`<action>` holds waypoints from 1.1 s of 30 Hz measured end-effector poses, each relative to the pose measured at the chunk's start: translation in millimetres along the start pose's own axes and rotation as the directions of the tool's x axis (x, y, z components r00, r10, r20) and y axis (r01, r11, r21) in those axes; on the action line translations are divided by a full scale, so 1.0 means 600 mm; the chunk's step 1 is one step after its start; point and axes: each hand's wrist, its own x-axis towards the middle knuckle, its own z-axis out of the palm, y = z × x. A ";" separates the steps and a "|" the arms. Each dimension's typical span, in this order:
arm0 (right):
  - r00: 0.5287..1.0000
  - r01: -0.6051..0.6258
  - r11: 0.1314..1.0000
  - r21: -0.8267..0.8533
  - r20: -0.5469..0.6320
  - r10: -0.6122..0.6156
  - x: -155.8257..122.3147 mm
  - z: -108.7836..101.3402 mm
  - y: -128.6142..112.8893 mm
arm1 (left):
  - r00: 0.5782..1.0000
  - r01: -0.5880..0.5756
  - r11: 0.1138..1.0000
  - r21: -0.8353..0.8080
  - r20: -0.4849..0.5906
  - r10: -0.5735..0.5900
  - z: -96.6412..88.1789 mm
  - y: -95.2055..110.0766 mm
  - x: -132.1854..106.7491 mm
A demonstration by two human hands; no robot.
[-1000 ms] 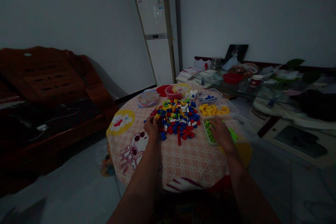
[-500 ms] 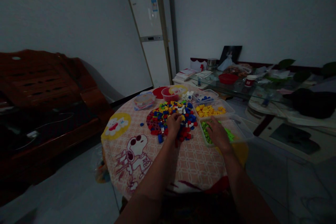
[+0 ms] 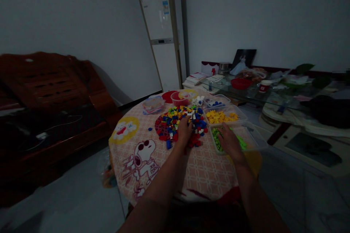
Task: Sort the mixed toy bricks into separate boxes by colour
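Note:
A heap of small bricks (image 3: 175,116) in red, blue, yellow, green and white lies on a round table (image 3: 153,156) with a cartoon-dog cloth. My left hand (image 3: 184,131) rests on the heap's near side, fingers curled down into the bricks; what they hold is hidden. My right hand (image 3: 229,140) lies over a clear tray of green bricks (image 3: 217,140), fingers bent down into it. Behind that tray stands a clear tray of yellow bricks (image 3: 221,115), and further back one with blue bricks (image 3: 217,102).
A red bowl (image 3: 179,98) and a lidded clear box (image 3: 152,103) stand at the table's far side. One blue brick (image 3: 150,129) lies apart on the left. A dark wooden bench (image 3: 49,91) is left, a cluttered glass table (image 3: 257,87) right, a tall white cabinet (image 3: 161,29) behind.
My left hand went from the heap's left edge to its near middle. My right hand stayed on the green tray. The camera shifted a little.

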 end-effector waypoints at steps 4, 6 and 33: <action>1.000 -0.019 1.000 0.004 0.012 0.019 0.001 -0.001 0.000 | 0.977 0.202 0.945 0.258 -0.116 -0.177 -0.072 -0.052 0.002; 1.000 -0.024 1.000 0.000 0.018 0.024 0.001 -0.001 0.000 | 0.957 0.288 0.899 0.331 -0.139 -0.255 -0.098 -0.072 0.007; 1.000 -0.005 0.999 -0.039 -0.002 0.005 0.000 0.005 0.004 | 0.959 0.283 0.865 0.414 -0.120 -0.256 -0.116 -0.103 0.018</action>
